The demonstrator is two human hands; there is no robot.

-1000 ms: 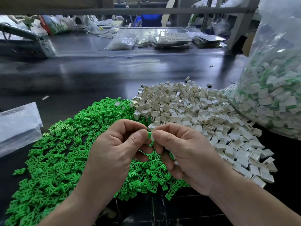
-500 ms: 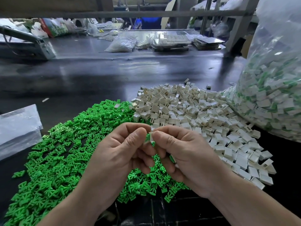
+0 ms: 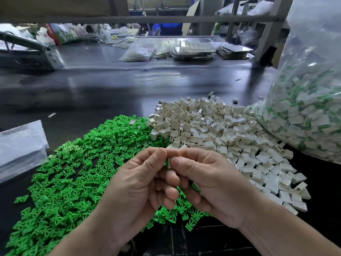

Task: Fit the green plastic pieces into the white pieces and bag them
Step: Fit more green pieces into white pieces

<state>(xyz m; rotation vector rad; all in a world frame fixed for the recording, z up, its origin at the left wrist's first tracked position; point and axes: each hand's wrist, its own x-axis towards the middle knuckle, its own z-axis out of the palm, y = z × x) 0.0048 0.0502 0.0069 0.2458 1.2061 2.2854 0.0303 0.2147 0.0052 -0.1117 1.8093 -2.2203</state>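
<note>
Low in the mid of the frame, a small white piece (image 3: 169, 162) sits pinched between both hands, w/ a green piece (image 3: 166, 162) showing as a thin edge at its left side. Looks like the green one is going into the white one now, tho I can't see how far in it is. Left hand (image 3: 140, 189) pinches the green side w/ thumb & first finger; right hand (image 3: 208, 183) pinches the white side the same way. Both hands are held up over the piles, prob. b/c the pcs are tiny & must line up just so.

Under & left of the hands lies the green pile (image 3: 73, 172), big & flat. Right next to it, touching, is the white pile (image 3: 212, 133). I think each pile is on the side of the hand that picks from it, so the reach is short. At the right edge of the frame a big clear bag (image 3: 310, 111) sits against the white pile, full of done pcs, white w/ green inside. It's near the right hand, so dropping one in should be quick. Dark table (image 3: 110, 89) holds it all. Far left lie flat clear bags (image 3: 20, 145).
</note>
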